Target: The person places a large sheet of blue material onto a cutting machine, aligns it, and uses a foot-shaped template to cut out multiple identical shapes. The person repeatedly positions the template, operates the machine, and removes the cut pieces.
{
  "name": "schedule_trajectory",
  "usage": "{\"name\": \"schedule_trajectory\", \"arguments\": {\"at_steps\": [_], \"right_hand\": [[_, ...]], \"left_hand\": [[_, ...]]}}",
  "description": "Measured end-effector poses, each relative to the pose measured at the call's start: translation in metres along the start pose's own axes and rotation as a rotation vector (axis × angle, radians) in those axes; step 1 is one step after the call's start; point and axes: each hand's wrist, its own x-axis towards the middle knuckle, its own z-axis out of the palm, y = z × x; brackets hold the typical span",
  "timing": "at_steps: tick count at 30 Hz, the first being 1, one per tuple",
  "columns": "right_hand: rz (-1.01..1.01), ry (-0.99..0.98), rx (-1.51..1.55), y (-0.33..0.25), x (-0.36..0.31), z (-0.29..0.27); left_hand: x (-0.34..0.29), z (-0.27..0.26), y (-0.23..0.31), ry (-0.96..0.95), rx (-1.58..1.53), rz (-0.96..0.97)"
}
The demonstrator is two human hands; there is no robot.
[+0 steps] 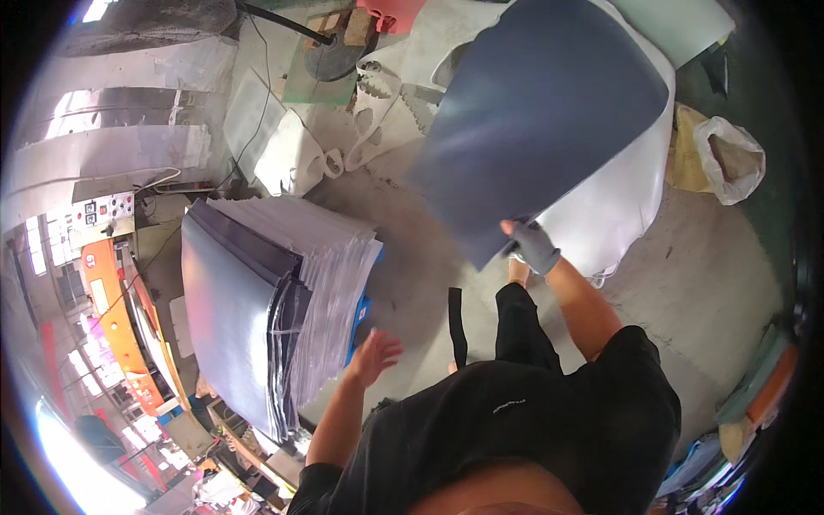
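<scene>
My right hand (538, 248), in a grey glove with a bare fingertip showing, is closed on the near corner of a large dark blue-grey sheet (549, 94). This sheet slants up and away to the far right, above a pale white sheet (614, 210). Bare and holding nothing, my left hand (374, 356) is held out with its fingers apart. It is nearest to a tall stack of sheets (330, 275) on the left, beside its right side. Dark glossy sheets (227, 309) lie on top of that stack, with many whitish layers under them.
A white open sack (730, 159) stands at the far right. Pale scrap cut-offs (296, 154) lie on the floor beyond the stack. A control panel (105, 213) and an orange machine frame (120, 330) stand at the left. A round black base (335, 56) sits at the back.
</scene>
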Motion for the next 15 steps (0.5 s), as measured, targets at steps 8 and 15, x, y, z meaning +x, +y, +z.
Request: {"name": "schedule_trajectory", "arguments": {"at_steps": [8, 15], "right_hand": [[-0.421, -0.962, -1.004, -0.008, -0.147, 0.236], [-0.056, -0.495, -1.388, 0.196, -0.183, 0.222]], "left_hand": [[-0.114, -0.019, 0.148, 0.248, -0.183, 0.728], [-0.390, -0.211, -0.055, 0.598, 0.476, 1.215]]}}
